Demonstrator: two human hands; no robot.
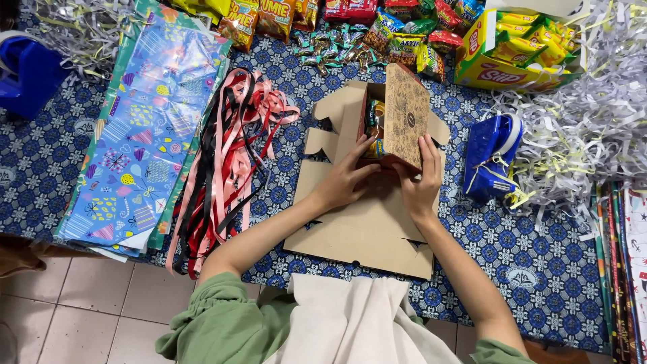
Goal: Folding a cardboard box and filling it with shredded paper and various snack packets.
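Both hands hold a printed brown box point(397, 121) at the table's centre on flat cardboard point(364, 229), left hand point(347, 176) with fingers spread at its open side, right hand point(421, 182) flat against the panel; snacks inside could spill if the grip loosens.

surface: blue patterned cloth point(539, 256) spread over tiled floor point(87, 303)
left: gift wrap sheets point(145, 128), ribbons point(229, 155), blue tape dispenser point(27, 74)
middle: flat cardboard point(364, 229)
top: snack packets point(404, 34), yellow snack carton point(499, 71)
right: second tape dispenser point(492, 158), shredded paper point(586, 128)
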